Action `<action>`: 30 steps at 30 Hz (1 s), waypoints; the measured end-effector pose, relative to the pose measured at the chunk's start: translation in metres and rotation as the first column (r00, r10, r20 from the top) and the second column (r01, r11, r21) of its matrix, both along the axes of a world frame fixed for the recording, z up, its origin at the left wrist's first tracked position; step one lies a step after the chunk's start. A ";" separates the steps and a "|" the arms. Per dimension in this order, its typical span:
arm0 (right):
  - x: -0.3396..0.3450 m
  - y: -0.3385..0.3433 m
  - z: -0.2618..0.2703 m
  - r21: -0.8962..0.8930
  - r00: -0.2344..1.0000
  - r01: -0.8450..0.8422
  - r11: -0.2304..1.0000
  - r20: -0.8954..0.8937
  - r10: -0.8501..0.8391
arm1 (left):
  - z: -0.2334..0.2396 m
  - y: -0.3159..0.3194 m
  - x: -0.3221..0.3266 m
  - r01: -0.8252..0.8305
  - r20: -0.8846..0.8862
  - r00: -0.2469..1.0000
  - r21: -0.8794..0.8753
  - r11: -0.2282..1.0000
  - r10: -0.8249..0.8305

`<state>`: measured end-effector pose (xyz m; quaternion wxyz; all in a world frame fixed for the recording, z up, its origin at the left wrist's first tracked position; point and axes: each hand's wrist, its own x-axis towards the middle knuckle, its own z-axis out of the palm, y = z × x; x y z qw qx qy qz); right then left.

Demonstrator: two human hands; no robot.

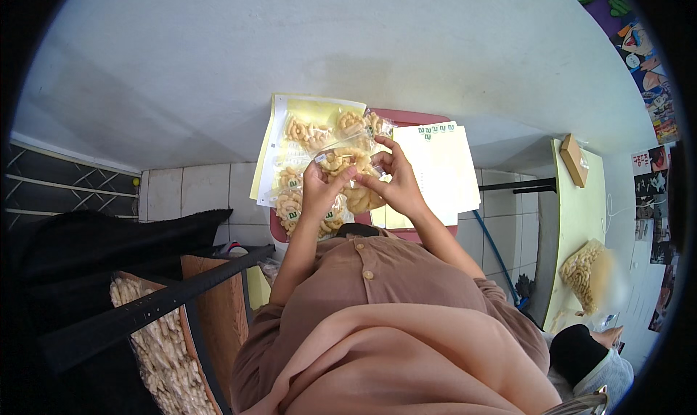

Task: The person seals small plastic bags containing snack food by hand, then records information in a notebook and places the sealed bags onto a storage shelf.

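Note:
Both my left hand (pixel 325 188) and my right hand (pixel 396 176) grip a clear plastic bag of pale curled snacks (pixel 343 162), with the thumbs close together on its front. Several similar snack bags (pixel 309 133) lie behind and to the left on printed paper sheets (pixel 266 167); some carry green-printed stickers. To the right of my hands, white and yellow sheets (pixel 435 170) overlap, with several green-printed stickers (pixel 435 128) at the upper edge. A red table (pixel 408 115) lies under the papers. The lower part of the held bag overlaps other bags, so their border is unclear.
At lower left, a black metal bar (pixel 158 306) crosses beside a large bag of pale snacks (pixel 169 349). A pale side table (pixel 582 208) at right holds a cardboard box (pixel 574 160) and another large snack bag (pixel 585 273). A person's sleeve (pixel 604 371) shows at lower right.

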<state>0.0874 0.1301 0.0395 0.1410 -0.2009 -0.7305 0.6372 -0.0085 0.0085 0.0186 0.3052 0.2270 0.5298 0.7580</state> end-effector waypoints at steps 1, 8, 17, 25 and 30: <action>0.000 -0.001 0.002 -0.036 1.000 0.006 0.999 0.005 -0.006 | -0.001 0.000 0.000 -0.025 0.078 0.997 0.032 0.999 0.022; -0.004 -0.003 0.016 0.000 0.993 0.030 1.000 -0.112 -0.030 | -0.020 -0.002 -0.004 -0.045 0.052 0.998 0.009 0.999 0.045; -0.002 0.005 0.002 -0.207 0.995 0.091 0.974 -0.019 -0.097 | 0.000 0.005 0.006 0.044 0.048 0.998 0.086 0.995 -0.048; -0.001 0.004 0.019 -0.033 0.992 0.120 0.992 0.036 -0.118 | 0.002 0.007 0.007 0.006 0.084 0.996 0.052 0.999 -0.010; -0.001 0.006 0.005 -0.158 0.986 0.060 0.986 -0.147 -0.084 | -0.003 0.010 0.010 -0.042 0.039 0.998 0.082 0.996 0.039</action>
